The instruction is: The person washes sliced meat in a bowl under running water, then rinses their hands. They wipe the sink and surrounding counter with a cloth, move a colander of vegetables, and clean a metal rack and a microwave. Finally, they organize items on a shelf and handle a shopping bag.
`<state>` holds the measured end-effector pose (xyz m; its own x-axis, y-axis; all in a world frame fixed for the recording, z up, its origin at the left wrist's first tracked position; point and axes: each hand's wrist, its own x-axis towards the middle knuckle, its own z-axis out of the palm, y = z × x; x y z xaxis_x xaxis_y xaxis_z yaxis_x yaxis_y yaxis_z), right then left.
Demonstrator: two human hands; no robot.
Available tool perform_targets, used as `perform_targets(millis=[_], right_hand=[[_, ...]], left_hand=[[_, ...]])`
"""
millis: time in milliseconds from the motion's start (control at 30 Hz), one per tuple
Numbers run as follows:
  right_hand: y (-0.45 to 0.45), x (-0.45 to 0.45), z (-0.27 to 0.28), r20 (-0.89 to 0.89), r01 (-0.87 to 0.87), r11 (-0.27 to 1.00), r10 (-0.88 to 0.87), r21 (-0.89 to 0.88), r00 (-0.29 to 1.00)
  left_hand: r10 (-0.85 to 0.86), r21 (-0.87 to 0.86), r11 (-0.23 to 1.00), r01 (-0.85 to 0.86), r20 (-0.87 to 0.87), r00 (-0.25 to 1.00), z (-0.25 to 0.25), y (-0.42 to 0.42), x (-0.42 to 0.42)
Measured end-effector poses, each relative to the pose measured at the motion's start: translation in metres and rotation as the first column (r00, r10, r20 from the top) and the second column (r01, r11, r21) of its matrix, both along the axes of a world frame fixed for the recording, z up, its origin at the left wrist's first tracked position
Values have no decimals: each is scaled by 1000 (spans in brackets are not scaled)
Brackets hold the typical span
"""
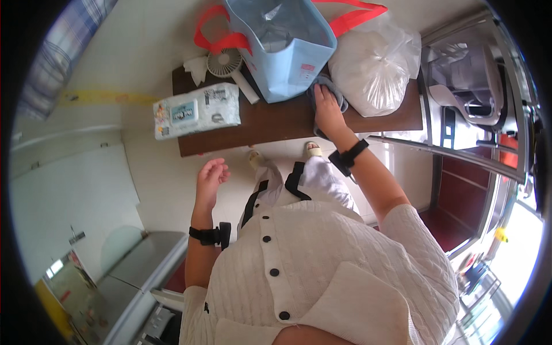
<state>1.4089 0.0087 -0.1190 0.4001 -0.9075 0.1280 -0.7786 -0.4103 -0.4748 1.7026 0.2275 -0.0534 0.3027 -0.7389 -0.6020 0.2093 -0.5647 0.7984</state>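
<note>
My right hand (328, 113) lies over a grey cloth (343, 103) and presses it on a dark brown wooden table (276, 125), close to the front edge. Part of the cloth is hidden under the palm and fingers. Left of it stands a light blue tote bag (284, 71) with red handles, its top open. On the other side rests a tied translucent plastic bag (366, 77) with whitish contents. My left hand (210, 181) hangs in the air in front of the table, fingers loosely curled and holding nothing.
A pack of wet wipes (215, 116) overhangs the table's left edge. Behind it are a small handheld fan (224, 64) and a crumpled white tissue (196, 69). A metal-framed rack (427, 108) holding kitchenware adjoins the right end. Plaid fabric (64, 51) hangs at upper left.
</note>
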Motion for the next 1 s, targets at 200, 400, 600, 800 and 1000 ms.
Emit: perform_targets(millis=[200,400,600,800,1000], right_hand=[[-96,22,-66,378,92,970,-174,226,909],[-57,30,-11,242,236,949,-284,207,928],[43,-18,8,47,197,973,-193,-119,980],[76,-72,24,-48,197,974,-203,-110,978],[71,-39,8,-34,83,989,-88,-122,996]], left_hand=[[-286,45,958,284,65,956,23,-12,59],[-485,132,869,476,46,873,20,-12,83],[-557,8,829,560,112,823,23,-40,74],[-1,-235,852,467,893,451,29,-87,119],[100,42,989,-141,513,852,8,-100,193]])
